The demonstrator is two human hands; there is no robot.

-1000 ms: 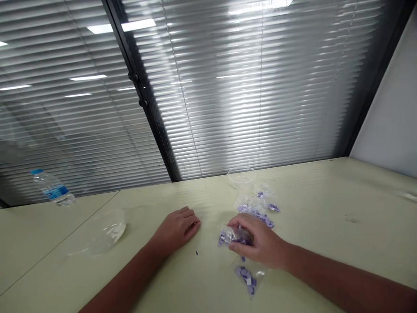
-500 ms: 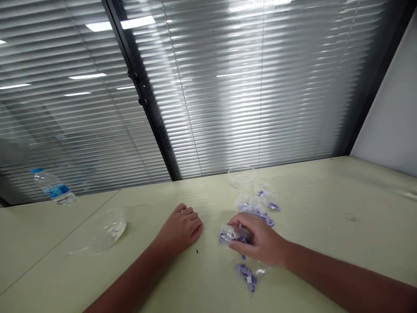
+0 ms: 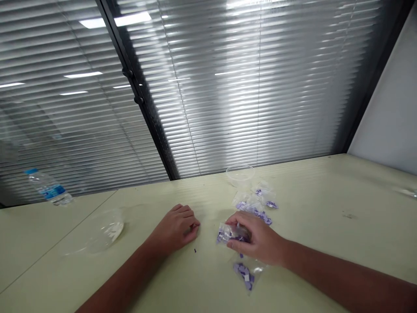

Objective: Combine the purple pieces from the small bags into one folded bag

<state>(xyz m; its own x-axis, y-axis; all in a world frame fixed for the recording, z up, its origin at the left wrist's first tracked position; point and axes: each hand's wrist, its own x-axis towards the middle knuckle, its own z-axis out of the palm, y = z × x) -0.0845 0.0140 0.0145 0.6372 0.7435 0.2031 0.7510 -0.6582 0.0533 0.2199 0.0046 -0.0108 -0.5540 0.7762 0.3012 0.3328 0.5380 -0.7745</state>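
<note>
My right hand (image 3: 257,237) is closed round a small clear bag (image 3: 224,234) with purple and white pieces in it. Just below that hand, another clear bag of purple pieces (image 3: 245,274) lies on the table. Several more bags with purple pieces (image 3: 256,206) lie in a heap beyond my right hand. My left hand (image 3: 177,228) rests on the table to the left, its fingers curled in; whether anything is between thumb and forefinger is too small to tell. A tiny dark piece (image 3: 195,250) lies just below it.
A round clear container (image 3: 240,173) stands near the table's back edge. On the left are a clear plastic bag with something white in it (image 3: 112,230) and a water bottle with a blue cap (image 3: 54,190). Glass with blinds (image 3: 208,108) rises behind the table (image 3: 319,208).
The fingers of my left hand have shifted a little, with the thumb now lower and pressed to the forefinger. My right hand keeps its hold on the bag. The view has shifted slightly.
</note>
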